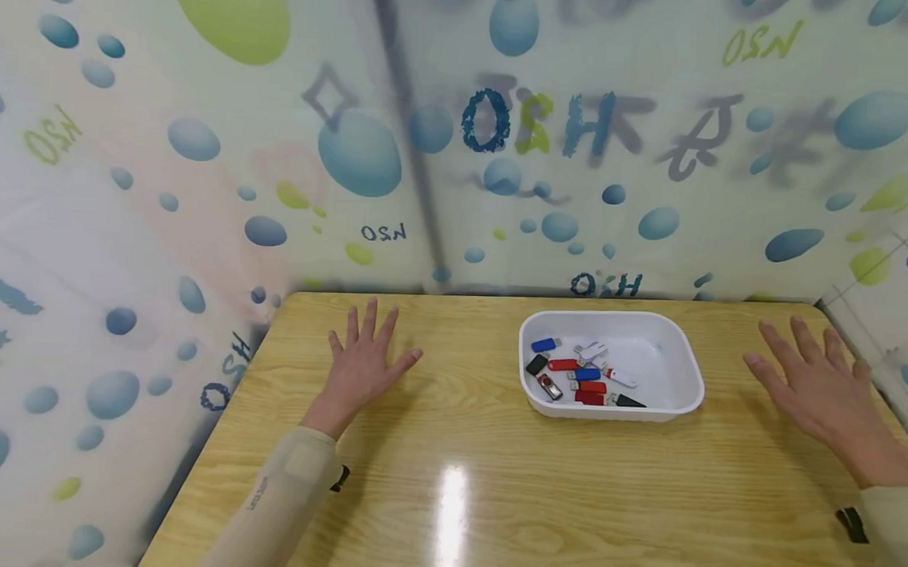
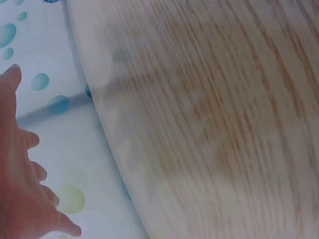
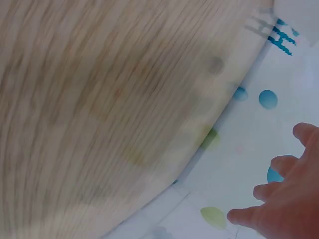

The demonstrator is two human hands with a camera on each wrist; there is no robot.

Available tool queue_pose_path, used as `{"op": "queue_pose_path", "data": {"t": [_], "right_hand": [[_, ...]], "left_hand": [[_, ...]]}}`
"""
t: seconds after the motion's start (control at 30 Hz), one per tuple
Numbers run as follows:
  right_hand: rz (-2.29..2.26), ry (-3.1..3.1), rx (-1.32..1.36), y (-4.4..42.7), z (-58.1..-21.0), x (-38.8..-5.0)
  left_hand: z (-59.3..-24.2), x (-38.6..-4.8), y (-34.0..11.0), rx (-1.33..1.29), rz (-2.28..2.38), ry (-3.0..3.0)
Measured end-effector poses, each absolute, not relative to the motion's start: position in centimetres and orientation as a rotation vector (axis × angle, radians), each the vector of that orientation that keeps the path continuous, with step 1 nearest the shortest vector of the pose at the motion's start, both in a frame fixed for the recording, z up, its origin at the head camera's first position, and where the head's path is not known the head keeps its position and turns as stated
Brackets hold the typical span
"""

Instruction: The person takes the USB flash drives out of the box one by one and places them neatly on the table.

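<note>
Toward the back of the wooden table, right of the middle, stands a white plastic tray (image 1: 679, 375). Several USB sticks lie loose in its left and middle part, among them a blue USB stick (image 1: 544, 345), a red USB stick (image 1: 563, 365) and a black USB stick (image 1: 630, 401). My left hand (image 1: 361, 368) hovers over the table left of the tray, fingers spread and holding nothing. To the tray's right, my right hand (image 1: 822, 388) is likewise spread, with nothing in it. Both wrist views show only the hand's fingers, bare wood and the wall covering.
The wooden table (image 1: 448, 458) reaches back to a curtain (image 1: 442, 191) printed with blue and green drops and lettering. Similar printed sheets hang close along the left and right sides. A bright light reflection (image 1: 452, 517) lies on the tabletop near the front.
</note>
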State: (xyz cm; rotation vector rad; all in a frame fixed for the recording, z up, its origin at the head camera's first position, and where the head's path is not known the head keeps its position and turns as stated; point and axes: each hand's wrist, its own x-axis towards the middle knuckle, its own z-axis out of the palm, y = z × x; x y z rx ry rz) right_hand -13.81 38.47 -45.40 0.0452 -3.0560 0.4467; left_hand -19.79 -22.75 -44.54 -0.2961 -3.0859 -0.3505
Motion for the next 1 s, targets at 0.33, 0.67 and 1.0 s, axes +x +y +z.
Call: {"op": "queue_pose_path", "data": {"t": [0.33,0.67,1.0], "right_hand": [[0.689,-3.006,0.154,37.3,-45.8,-13.4],[0.9,-2.91,0.221,35.7,-45.5,-13.0],[1.005,-2.858,0.126,33.6,-45.2,-12.9]], "left_hand": [[-44.2,-19.3,-21.0,-0.34,-0.411,-3.02],[-43.3,-18.5,-18.3,-0.422,-0.644,-2.926],[-44.2,-18.2,-16.6,-0.418,-0.901,-2.924]]}}
